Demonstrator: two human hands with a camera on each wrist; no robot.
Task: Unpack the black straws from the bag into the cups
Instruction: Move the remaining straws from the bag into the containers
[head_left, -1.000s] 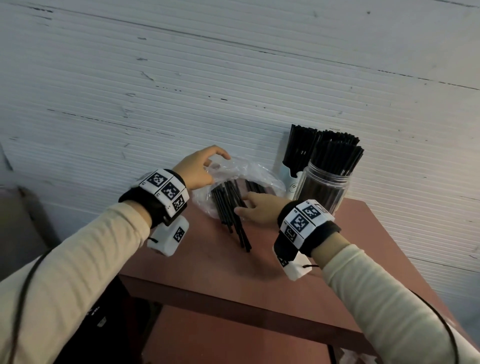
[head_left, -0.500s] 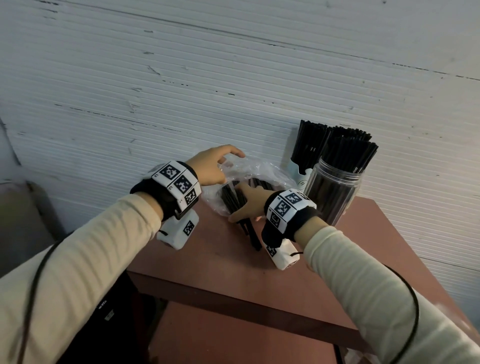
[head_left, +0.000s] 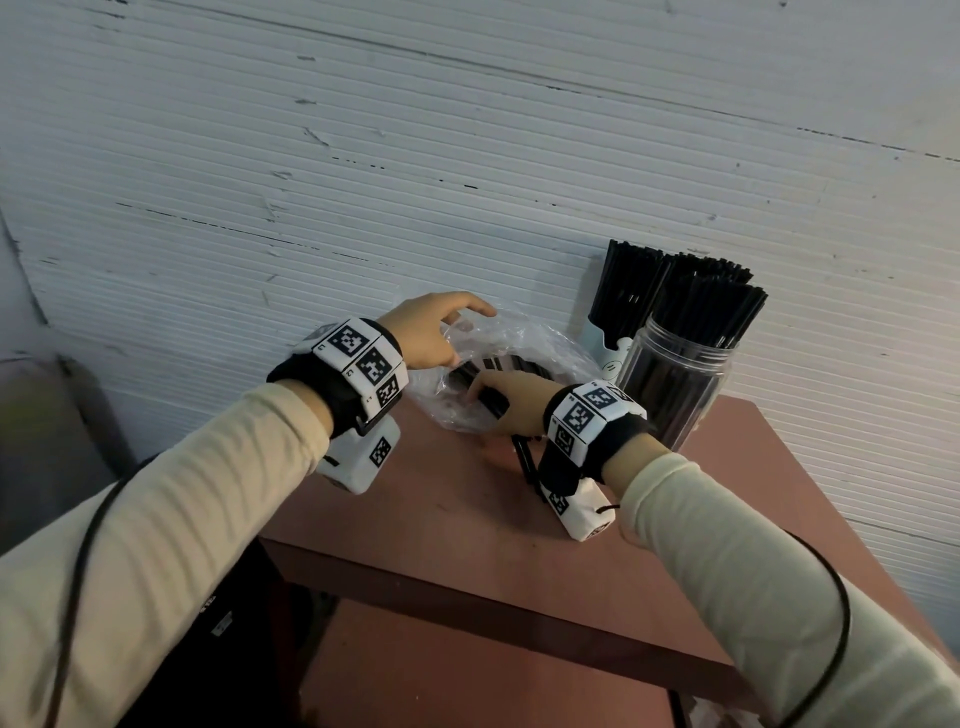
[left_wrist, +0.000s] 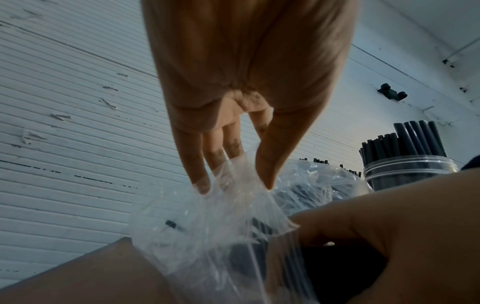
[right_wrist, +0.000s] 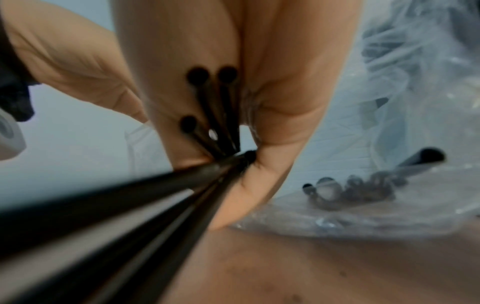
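Black straws (right_wrist: 215, 127) gripped in right hand (head_left: 511, 402)

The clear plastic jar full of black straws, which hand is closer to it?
Right. The right hand grips a bunch of black straws at the clear plastic bag's mouth, just left of the clear plastic jar. The left hand pinches the bag's far side, farther away.

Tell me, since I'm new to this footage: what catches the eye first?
Two cups crammed with upright black straws, a clear jar and a white cup, stand at the table's back right by the wall. Centre stage, the left hand pinches a crinkled clear bag while the right hand grips straws from it.
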